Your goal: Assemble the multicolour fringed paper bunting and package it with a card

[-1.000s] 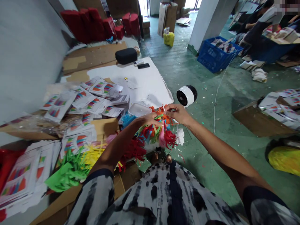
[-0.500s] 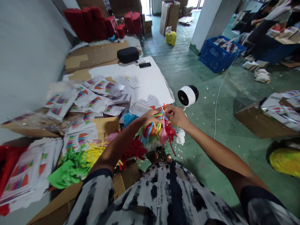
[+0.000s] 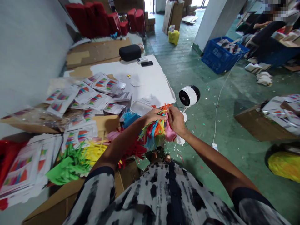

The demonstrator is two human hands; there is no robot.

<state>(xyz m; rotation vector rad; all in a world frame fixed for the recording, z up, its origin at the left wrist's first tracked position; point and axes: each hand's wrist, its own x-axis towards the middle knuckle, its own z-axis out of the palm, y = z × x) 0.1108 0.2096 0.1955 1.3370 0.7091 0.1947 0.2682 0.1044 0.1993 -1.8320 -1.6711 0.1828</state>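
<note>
Just in front of my body, my left hand (image 3: 152,116) is closed around the tops of a bunch of multicoloured tissue-paper tassels (image 3: 152,134). Blue, orange, yellow and green strips hang below its fingers. My right hand (image 3: 177,120) is pinched at the upper end of a pink tissue tassel (image 3: 170,133) beside that bunch. The fingertips of both hands are close together, and the exact grip is partly hidden. Under my left forearm lie red tassels (image 3: 137,150), yellow tassels (image 3: 93,153) and green tassels (image 3: 69,167).
Printed packets (image 3: 93,93) are heaped on the left, near a clear plastic tray (image 3: 141,108). A white sheet (image 3: 152,81) bears a black case (image 3: 130,52) and a phone (image 3: 147,63). Right of it stands a small fan (image 3: 189,95). Beyond are a blue crate (image 3: 214,57) and seated people.
My right hand has turned and come lower over the pink tassel, which has shifted right. My left hand stays on the bunch. The whole view has shifted slightly.
</note>
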